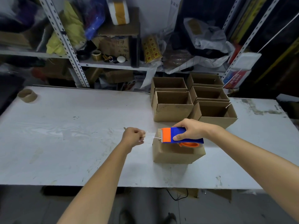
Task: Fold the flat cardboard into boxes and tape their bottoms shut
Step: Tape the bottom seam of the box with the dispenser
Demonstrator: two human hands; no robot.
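Observation:
A small cardboard box stands on the white table with its bottom side up. My right hand grips a blue and orange tape dispenser just above the box's left end. A strip of clear tape stretches leftward from the dispenser to my left hand, which pinches its free end beside the box, fingers curled.
Several open finished boxes stand in two rows at the back right of the table. An empty tape core sits at the far left corner. Cluttered metal shelves rise behind the table. The table's near edge runs across below my forearms.

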